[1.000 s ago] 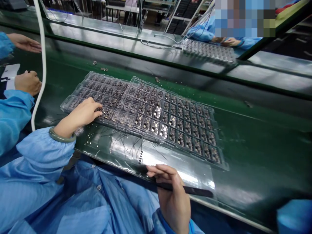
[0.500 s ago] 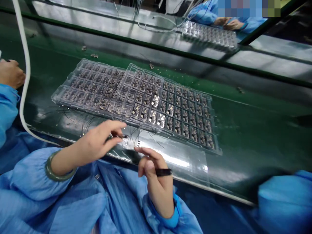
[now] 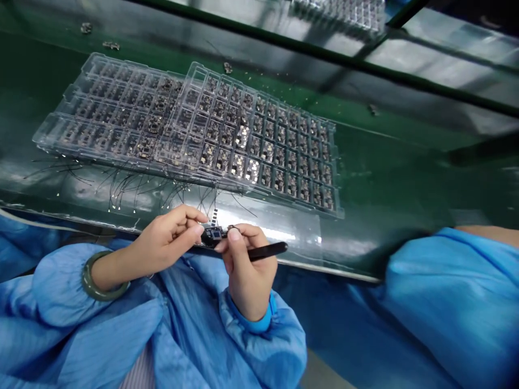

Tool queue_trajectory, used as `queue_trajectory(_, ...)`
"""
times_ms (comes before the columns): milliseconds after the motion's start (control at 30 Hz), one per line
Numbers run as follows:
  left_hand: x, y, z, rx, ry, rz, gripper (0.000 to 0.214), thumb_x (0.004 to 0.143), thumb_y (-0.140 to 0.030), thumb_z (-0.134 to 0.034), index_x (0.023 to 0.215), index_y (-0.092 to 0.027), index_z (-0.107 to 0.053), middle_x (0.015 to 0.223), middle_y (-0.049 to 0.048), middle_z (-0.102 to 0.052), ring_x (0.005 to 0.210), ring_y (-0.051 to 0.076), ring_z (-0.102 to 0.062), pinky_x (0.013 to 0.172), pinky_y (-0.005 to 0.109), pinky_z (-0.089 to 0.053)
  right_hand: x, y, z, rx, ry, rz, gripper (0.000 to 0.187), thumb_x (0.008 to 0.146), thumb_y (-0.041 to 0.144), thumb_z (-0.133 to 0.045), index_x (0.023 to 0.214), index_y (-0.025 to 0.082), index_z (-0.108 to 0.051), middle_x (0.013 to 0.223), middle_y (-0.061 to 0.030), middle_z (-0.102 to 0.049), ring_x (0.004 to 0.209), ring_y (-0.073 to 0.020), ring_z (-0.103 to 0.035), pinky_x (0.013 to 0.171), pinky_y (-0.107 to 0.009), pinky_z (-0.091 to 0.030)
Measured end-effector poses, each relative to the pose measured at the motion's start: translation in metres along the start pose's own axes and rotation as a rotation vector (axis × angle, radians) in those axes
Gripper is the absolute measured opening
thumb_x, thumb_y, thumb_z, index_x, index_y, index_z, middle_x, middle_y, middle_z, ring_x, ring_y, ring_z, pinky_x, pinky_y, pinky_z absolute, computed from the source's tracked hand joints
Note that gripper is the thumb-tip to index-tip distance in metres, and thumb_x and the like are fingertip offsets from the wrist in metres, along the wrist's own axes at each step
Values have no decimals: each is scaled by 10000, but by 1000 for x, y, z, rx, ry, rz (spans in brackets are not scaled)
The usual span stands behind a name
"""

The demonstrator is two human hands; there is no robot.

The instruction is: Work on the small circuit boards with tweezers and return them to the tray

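Observation:
A small dark circuit board is held up between my two hands, just over the table's front edge. The thumb and fingertips of my left hand pinch its left end. At its right end, my right hand closes thumb and fingers on it. That same hand also carries a slim black tool, which looks like tweezers; its tip is hidden. Just behind the board lies a white strip with several black pieces. Thin black wires with small bright ends are spread on the table to the left.
A clear plastic tray of circuit boards overlaps a second clear tray behind my hands. Loose small parts lie beyond them. A dark green rail crosses the back. Another person's blue sleeve is close on the right.
My hands have come together from apart, and my right hand now grips the circuit board too. The view has shifted, so the trays sit further up and left.

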State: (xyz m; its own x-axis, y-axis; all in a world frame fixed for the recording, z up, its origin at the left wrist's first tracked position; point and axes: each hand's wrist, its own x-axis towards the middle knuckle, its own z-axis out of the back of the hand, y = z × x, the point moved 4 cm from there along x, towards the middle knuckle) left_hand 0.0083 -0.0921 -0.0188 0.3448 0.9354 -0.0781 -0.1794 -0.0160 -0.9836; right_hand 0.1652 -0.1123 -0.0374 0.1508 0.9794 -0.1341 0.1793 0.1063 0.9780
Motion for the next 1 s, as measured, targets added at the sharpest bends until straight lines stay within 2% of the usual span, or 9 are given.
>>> queue_trajectory(100,3,-1,-1,-22,3,51,190,937,-291,-481,1010,-137,-566,637,-31,-536,541,78,-519,492,172,-413,1,-2,-1,28,-14,-7,164,866,369,-648,872,208,-622,542,63,-599,359,-27,-354,352,-139,-286)
queue_trajectory(233,5,-1,0,-30,-19,62,189,918,-299,-501,947,-135,-592,613,-42,-496,484,59,-416,443,164,-334,2,-4,-3,77,-16,-22,155,863,365,-657,869,215,-617,533,71,-595,354,-17,-354,346,-118,-275)
queue_trajectory(433,7,1,1,-43,-49,31,149,896,-271,-539,872,-139,-604,621,-38,-515,484,52,-412,439,154,-336,2,-3,-5,108,-15,-43,153,858,360,-664,861,215,-616,523,74,-588,353,-15,-359,338,-110,-263)
queue_trajectory(600,6,3,1,-53,-44,13,124,881,-245,-551,831,-141,-598,582,-55,-471,463,46,-390,421,150,-305,0,-5,-7,90,3,-36,133,863,344,-655,859,214,-627,529,68,-593,349,-24,-358,342,-129,-270)
queue_trajectory(667,6,2,2,-59,-31,4,119,880,-233,-545,816,-141,-585,571,-63,-452,452,41,-371,412,149,-286,0,-3,-6,74,17,-9,110,857,327,-657,882,221,-645,532,60,-597,375,-44,-413,363,-144,-295)
queue_trajectory(767,4,2,6,-50,-12,-7,115,886,-228,-534,814,-145,-571,563,-69,-427,449,42,-355,411,154,-281,4,8,5,105,-58,154,128,842,332,-639,894,223,-682,607,26,-648,450,-77,-495,424,-182,-369)
queue_trajectory(867,3,0,13,9,61,-58,106,909,-219,-517,849,-151,-572,592,-60,-433,489,52,-384,448,161,-323,12,21,20,182,-156,288,181,826,357,-597,801,211,-700,823,-21,-707,603,-107,-593,558,-240,-488)
queue_trajectory(933,4,-3,16,97,159,-128,96,919,-195,-510,862,-156,-575,655,-40,-479,549,61,-434,507,168,-370,18,24,29,172,-193,274,270,870,412,-534,775,211,-688,866,-27,-703,692,-130,-641,621,-270,-528)
queue_trajectory(1000,5,-8,15,213,262,-216,95,926,-173,-501,874,-161,-580,743,-15,-526,642,77,-492,596,180,-413,21,23,35,95,-229,226,373,933,486,-442,803,215,-665,795,-15,-694,640,-130,-652,588,-274,-540)
